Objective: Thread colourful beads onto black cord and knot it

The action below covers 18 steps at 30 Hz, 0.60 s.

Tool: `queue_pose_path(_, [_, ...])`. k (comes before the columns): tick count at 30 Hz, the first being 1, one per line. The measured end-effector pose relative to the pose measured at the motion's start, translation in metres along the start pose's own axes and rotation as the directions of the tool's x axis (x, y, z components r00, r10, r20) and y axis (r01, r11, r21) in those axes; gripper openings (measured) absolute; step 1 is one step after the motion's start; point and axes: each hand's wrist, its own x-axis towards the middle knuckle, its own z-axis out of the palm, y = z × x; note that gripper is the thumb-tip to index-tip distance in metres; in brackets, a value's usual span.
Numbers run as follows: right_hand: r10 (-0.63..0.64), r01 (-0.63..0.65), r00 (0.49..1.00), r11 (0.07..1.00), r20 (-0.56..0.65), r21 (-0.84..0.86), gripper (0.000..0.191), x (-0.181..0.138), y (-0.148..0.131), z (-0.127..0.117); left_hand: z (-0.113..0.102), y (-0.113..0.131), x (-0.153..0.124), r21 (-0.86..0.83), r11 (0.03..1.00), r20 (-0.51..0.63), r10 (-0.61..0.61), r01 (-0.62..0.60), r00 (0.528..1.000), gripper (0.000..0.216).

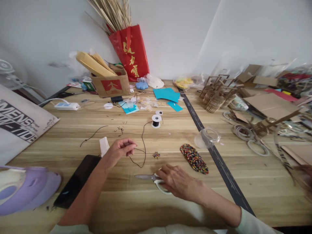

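Observation:
My left hand point(124, 147) is closed in a pinch on a thin black cord point(144, 143), which loops over the wood-grain table to a white spool point(156, 121). My right hand point(179, 180) lies over the white handles of a pair of scissors point(147, 177), with its fingers curled onto one handle. The blades lie together on the table and point left. Between the hands is a small cluster of multicoloured beads point(156, 155). Right of it rests a pile of strung multicoloured beads point(194, 158).
Left of my hands lie a black phone point(77, 180), a loose cord point(94, 136) and a lilac appliance point(31, 188). Farther back stand a cardboard box point(110, 86) and a red bag point(133, 53). Small bamboo baskets point(216, 94) are at right. Part of another person's hand point(304, 175) shows at the right edge.

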Motion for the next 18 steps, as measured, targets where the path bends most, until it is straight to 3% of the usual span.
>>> queue_pose_path(4, [0.015,-0.015,1.0,0.998,-0.001,-0.053,0.053,-0.002,-0.007,0.006,-0.017,0.009,0.01,-0.052,0.993,-0.201,0.09,-0.102,0.975,0.019])
queue_pose_path(7, [0.011,-0.01,1.0,0.999,0.015,-0.042,0.065,-0.004,-0.005,0.006,-0.025,0.02,0.019,-0.055,0.981,-0.319,0.159,-0.185,0.934,0.019])
queue_pose_path(11, [-0.014,0.014,1.0,1.0,0.018,-0.008,0.065,-0.012,0.003,0.008,-0.031,0.033,0.029,-0.032,0.954,-0.484,0.245,-0.297,0.84,0.019])
queue_pose_path(15, [-0.02,0.018,0.998,0.999,0.052,0.039,0.063,-0.023,0.011,0.008,-0.033,0.036,0.037,0.139,0.926,-0.613,0.359,-0.35,0.704,0.019])
queue_pose_path(18, [-0.02,0.011,0.995,0.995,0.102,0.095,0.04,-0.027,0.016,0.001,-0.03,0.032,0.042,0.231,0.899,-0.659,0.426,-0.372,0.62,0.021])
